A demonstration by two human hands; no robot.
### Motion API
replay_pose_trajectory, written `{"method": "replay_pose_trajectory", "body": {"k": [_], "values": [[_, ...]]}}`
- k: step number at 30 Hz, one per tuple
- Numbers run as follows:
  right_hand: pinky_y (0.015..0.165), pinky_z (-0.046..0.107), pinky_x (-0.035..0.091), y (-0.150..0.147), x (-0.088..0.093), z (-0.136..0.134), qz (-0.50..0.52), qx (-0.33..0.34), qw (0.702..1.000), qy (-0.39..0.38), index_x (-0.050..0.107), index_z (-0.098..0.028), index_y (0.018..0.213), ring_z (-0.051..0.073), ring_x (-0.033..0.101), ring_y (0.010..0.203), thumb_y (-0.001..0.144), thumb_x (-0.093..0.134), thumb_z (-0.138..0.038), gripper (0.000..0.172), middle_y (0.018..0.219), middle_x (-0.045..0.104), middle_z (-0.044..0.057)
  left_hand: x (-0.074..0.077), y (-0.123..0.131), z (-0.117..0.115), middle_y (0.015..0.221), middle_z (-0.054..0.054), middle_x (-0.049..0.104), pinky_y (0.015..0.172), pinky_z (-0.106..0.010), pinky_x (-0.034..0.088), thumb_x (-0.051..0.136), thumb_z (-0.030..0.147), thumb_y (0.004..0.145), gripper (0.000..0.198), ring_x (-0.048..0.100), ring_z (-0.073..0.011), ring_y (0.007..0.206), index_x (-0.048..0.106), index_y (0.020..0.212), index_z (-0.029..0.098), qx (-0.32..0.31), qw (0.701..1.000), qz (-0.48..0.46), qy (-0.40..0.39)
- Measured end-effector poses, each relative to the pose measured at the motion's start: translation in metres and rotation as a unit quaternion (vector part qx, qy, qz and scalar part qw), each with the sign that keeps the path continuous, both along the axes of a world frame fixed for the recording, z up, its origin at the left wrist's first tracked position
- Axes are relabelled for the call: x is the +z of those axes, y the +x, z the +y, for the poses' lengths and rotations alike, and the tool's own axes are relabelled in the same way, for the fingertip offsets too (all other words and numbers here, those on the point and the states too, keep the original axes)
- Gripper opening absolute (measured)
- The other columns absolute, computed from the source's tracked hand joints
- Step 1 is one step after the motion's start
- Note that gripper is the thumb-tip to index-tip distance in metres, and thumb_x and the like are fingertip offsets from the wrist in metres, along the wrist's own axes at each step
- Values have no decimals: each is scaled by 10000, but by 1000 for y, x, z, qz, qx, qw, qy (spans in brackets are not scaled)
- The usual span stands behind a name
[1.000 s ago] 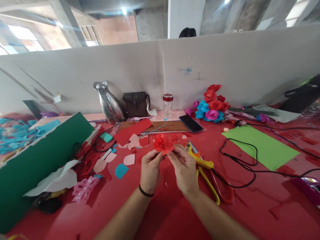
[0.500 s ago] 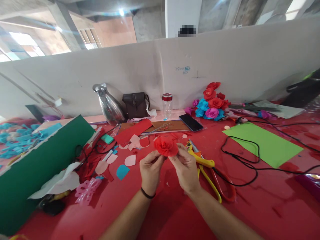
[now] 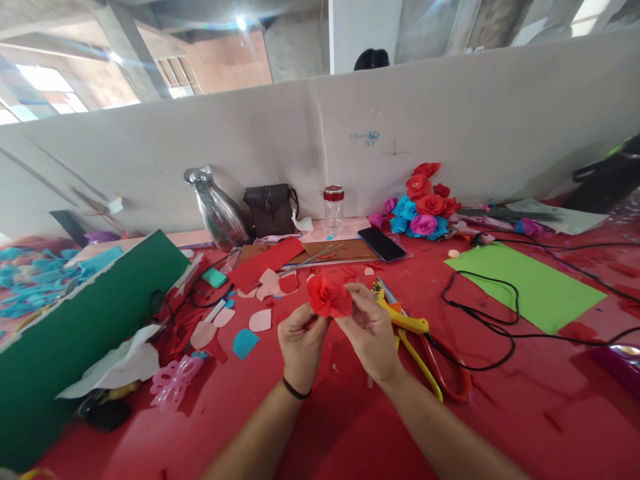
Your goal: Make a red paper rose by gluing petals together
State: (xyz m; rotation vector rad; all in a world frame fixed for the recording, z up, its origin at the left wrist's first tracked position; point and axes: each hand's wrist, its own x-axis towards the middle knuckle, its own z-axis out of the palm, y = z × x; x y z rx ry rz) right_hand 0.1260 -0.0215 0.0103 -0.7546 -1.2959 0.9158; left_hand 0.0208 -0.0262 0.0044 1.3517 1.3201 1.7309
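A red paper flower (image 3: 329,296) with layered petals is held up over the table, its face turned toward me. My left hand (image 3: 301,337) pinches its lower left side between thumb and fingers; a dark band circles that wrist. On the other side, my right hand (image 3: 369,333) grips the right edge of the outer petals. The flower's underside and any stem are hidden by my fingers. Just right of my right hand lies a yellow glue gun (image 3: 413,323), with red-handled scissors (image 3: 463,383) beside it. Loose petals, among them a blue petal (image 3: 246,344), are scattered to the left.
A green board (image 3: 100,340) stands on the left. Behind are a steel flask (image 3: 220,213), a dark bag (image 3: 271,210), a glass jar (image 3: 335,212) and a phone (image 3: 381,245). Finished paper flowers (image 3: 425,207), a black cable (image 3: 480,320) and a green sheet (image 3: 530,287) lie on the right.
The red flower has tipped so that its centre faces me more and has shifted slightly left. My hands keep their hold and have moved only a little.
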Motion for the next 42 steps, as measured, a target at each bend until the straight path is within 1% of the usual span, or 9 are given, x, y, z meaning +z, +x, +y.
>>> {"method": "replay_pose_trajectory", "body": {"k": [3,6,12,18,24,28,34,40,42], "values": [[792,310,449,1,0,0,-9,5,1000,9,694,-249,866,179,528,875,826,580,-234,122,908,567,34,0,-1,-1,565,15,654,528,-217,438,648,157,670,101,527,-116,513,717,611,201,11,999,43,21],[807,313,444,2,-1,0,-9,1,1000,13,703,-266,900,184,531,898,836,569,-238,150,930,577,33,1,0,-2,588,10,666,549,-219,446,635,146,679,112,538,-119,529,717,633,205,11,998,60,33],[814,337,441,3,0,0,-14,8,1000,15,707,-268,908,198,527,893,845,555,-251,165,903,584,40,3,1,-3,582,8,660,541,-221,441,645,167,673,98,528,-122,528,703,601,201,5,999,44,17],[825,350,443,4,2,0,-19,20,999,18,694,-268,940,198,521,877,849,539,-242,182,890,577,37,2,2,-3,575,8,650,539,-213,429,636,170,669,91,500,-113,526,708,620,195,16,999,47,16],[812,336,453,4,3,0,-13,31,999,19,687,-256,945,195,526,887,836,546,-220,182,916,564,39,2,2,-3,534,14,619,517,-205,408,653,174,648,70,462,-104,508,697,595,183,37,998,50,13],[809,328,446,4,5,-1,-1,37,999,9,686,-267,959,185,533,863,856,532,-246,187,894,572,30,-1,2,-2,568,4,649,526,-208,417,639,168,660,76,490,-108,518,699,617,183,32,998,47,10],[787,327,452,3,5,0,-8,23,1000,0,709,-260,900,192,546,865,853,549,-290,169,887,600,34,-2,2,-2,560,0,648,536,-214,434,659,178,649,59,507,-115,527,694,602,186,31,999,31,6],[815,334,459,1,-2,2,4,16,1000,-8,700,-254,880,189,551,883,812,605,-256,117,924,578,35,-5,2,0,606,-13,679,563,-225,463,662,209,668,64,551,-125,547,713,641,183,18,1000,-8,-8],[819,330,457,0,-3,3,9,14,1000,-14,694,-247,857,183,551,875,798,620,-240,95,921,574,32,-4,2,-1,609,-14,683,573,-226,468,665,202,664,57,564,-130,557,712,641,182,18,1000,-2,-9]]}}
